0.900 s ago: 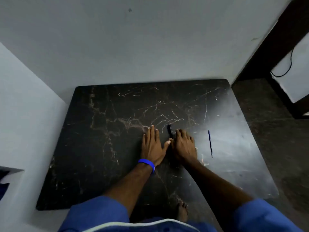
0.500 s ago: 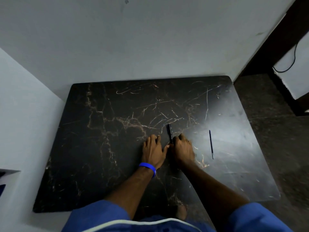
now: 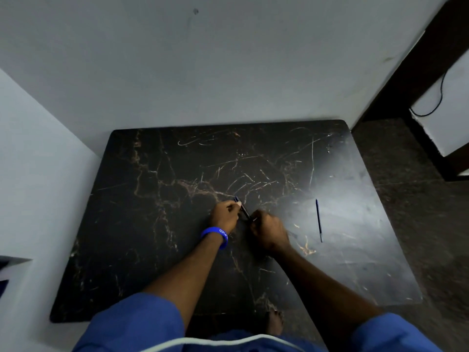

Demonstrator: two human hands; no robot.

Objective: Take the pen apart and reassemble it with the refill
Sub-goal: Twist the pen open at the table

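Observation:
A dark pen [image 3: 242, 208] is held between both hands just above the middle of the black marble table [image 3: 152, 224]. My left hand [image 3: 224, 215], with a blue wristband, pinches the pen's far end. My right hand [image 3: 269, 231] grips its near end; that part is hidden by the fingers. The pen slants from upper left to lower right. A thin blue refill [image 3: 318, 220] lies on the table to the right of my right hand, pointing away from me.
The table stands in a corner with white walls behind and to the left. A dark floor [image 3: 418, 212] and a dark frame with a cable lie to the right. A bare foot [image 3: 275, 322] shows below the table's near edge.
Both hands lay flat on the table beside the pen; they have since curled shut around it and lifted it, tilting it to a slant. The refill has not moved.

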